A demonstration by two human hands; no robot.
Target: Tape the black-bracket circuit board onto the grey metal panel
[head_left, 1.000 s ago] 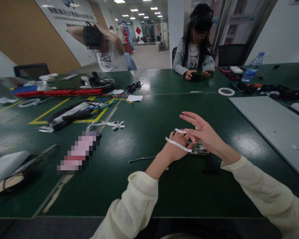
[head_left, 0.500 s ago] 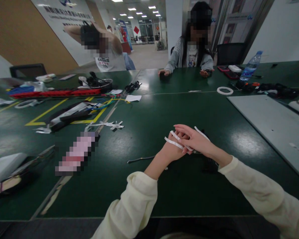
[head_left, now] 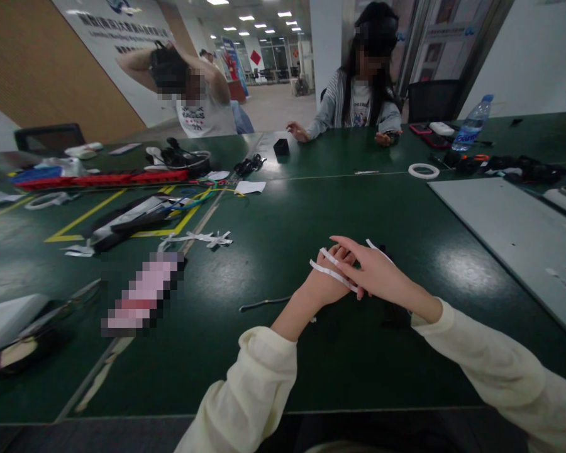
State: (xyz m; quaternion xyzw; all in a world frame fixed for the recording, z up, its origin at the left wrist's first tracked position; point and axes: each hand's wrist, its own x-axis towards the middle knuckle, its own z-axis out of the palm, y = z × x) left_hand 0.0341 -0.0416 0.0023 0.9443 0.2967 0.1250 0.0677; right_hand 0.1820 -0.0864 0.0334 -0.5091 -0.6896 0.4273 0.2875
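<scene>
My left hand [head_left: 319, 287] rests on the dark green table [head_left: 311, 207] with white tape strips [head_left: 327, 272] stuck across its back. Its fingers are hidden under my right hand [head_left: 381, 274]. My right hand lies over them with its fingers stretched out to the left, and another white strip [head_left: 373, 245] shows at its far edge. A black object [head_left: 396, 316] lies just beneath my right wrist. A thin dark wire [head_left: 264, 304] lies left of my left forearm.
Cut white strips [head_left: 198, 238] lie to the left near cables on yellow floor-tape lines, and a red power strip [head_left: 104, 178] lies beyond. A grey panel [head_left: 509, 220] is at the right, with a tape roll [head_left: 423, 170] and water bottle [head_left: 471, 129] behind. Two people sit opposite, with a black box [head_left: 281, 147] near one.
My right hand has come down from a raised, spread pose onto my left hand, covering the small circuit board seen earlier. The person opposite has reached a hand out to the left.
</scene>
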